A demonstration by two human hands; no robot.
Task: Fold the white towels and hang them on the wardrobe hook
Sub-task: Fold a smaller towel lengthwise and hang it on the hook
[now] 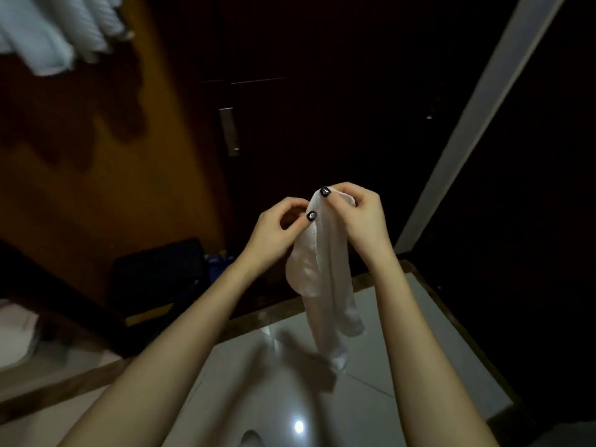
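Note:
A small white towel (pixel 325 285) hangs in the air in front of me, gathered at its top and drooping toward the floor. My left hand (pixel 277 229) pinches its upper left edge with thumb and fingers. My right hand (pixel 358 214) pinches the top corner, close beside the left hand. Several white towels (pixel 51 30) hang at the top left against the orange wardrobe side (pixel 96 175). The hook itself is hidden.
A dark wardrobe door with a metal handle (pixel 229 130) stands straight ahead. A pale door frame (pixel 477 117) runs diagonally on the right. Glossy grey floor tiles (pixel 290 398) lie below. A dark bag or chair (pixel 158 279) sits low left.

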